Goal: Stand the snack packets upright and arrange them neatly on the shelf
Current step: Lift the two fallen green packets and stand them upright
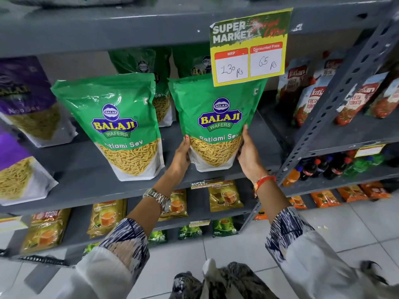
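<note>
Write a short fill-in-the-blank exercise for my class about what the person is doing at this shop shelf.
1. Both hands grip the green Ratlami Sev packet by its ____ half.
2. The left hand has a metal ____ on its wrist.
3. The price sign gives a discounted price of ____ Rs.
4. The packets at far left are ____ in colour.

Missing words: lower; watch; 65; purple

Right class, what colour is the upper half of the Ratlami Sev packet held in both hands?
Green on the Ratlami Sev packet, clearest in the head view.
</note>
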